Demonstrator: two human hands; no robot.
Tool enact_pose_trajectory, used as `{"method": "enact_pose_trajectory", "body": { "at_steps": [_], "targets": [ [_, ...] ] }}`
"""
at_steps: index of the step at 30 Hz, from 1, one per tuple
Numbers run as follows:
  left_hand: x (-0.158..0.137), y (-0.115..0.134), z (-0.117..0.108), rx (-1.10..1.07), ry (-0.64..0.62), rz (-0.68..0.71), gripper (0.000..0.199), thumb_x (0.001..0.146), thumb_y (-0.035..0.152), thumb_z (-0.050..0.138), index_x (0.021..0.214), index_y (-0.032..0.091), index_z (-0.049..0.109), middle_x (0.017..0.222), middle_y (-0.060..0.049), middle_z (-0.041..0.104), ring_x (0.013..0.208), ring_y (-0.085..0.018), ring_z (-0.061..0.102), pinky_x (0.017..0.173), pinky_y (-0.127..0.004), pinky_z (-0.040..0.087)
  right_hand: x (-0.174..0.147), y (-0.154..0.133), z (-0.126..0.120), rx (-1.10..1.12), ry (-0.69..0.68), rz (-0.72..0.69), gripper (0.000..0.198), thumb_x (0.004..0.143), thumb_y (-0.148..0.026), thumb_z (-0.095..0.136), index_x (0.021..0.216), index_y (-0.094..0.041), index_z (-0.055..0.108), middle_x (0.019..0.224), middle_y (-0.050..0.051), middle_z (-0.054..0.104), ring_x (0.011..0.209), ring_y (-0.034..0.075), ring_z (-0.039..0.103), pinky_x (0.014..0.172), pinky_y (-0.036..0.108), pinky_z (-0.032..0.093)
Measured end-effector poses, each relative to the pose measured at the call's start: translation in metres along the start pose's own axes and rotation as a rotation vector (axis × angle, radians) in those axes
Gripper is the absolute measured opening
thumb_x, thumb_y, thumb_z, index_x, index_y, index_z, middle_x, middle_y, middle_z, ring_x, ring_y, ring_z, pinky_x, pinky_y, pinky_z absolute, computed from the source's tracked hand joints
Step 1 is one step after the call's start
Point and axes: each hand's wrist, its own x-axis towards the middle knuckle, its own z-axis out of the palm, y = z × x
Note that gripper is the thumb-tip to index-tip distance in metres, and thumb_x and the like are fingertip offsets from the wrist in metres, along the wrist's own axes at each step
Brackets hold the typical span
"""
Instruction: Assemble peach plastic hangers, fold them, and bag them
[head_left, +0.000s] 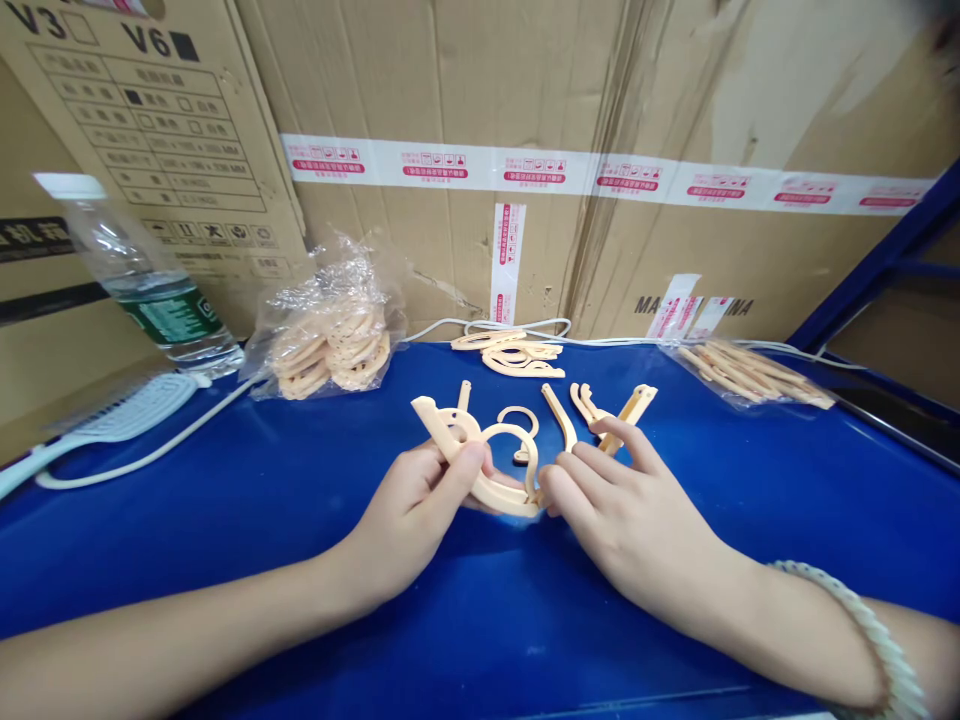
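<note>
My left hand (420,500) is closed around a beige plastic hanger piece (499,490), thumb on its near face. The piece has a straight arm rising to the upper left and a curved loop at the right. My right hand (615,500) pinches at the lower right end of that piece; the fingers hide the exact contact. Just beyond my hands lie a loose hook (531,415), a slim hanger arm (559,415), a smaller curved part (585,400) and a wider arm (637,405), partly covered by my right fingers.
More flat curved parts (525,358) lie at the back. A clear bag of rounded parts (330,340) stands left, and a bag of long parts (750,372) lies right. A water bottle (161,290), a hairbrush (127,408) and a white cable (172,440) are left. Cardboard (450,90) walls the back.
</note>
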Motion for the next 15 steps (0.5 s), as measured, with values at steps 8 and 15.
{"method": "enact_pose_trajectory", "body": {
  "at_steps": [8, 15],
  "targets": [
    [0.008, -0.002, 0.001, -0.304, 0.095, -0.114, 0.035, 0.081, 0.047, 0.067, 0.071, 0.016, 0.056, 0.055, 0.002, 0.063, 0.047, -0.012, 0.059, 0.046, -0.02, 0.052, -0.002, 0.014, -0.004, 0.097, 0.106, -0.05, 0.03, 0.099, -0.009, 0.033, 0.077, -0.019, 0.051, 0.071, 0.0, 0.063, 0.066, 0.016, 0.054, 0.083, 0.038, 0.034],
    [0.008, -0.004, 0.0, -0.328, 0.049, -0.112, 0.033, 0.086, 0.045, 0.065, 0.075, 0.015, 0.055, 0.062, -0.003, 0.069, 0.053, -0.013, 0.062, 0.049, -0.02, 0.051, -0.002, 0.056, 0.007, 0.326, 0.158, 0.112, 0.013, 0.097, -0.013, 0.047, 0.106, -0.021, 0.051, 0.094, 0.003, 0.072, 0.089, 0.017, 0.067, 0.108, 0.047, 0.028]
  ]
}}
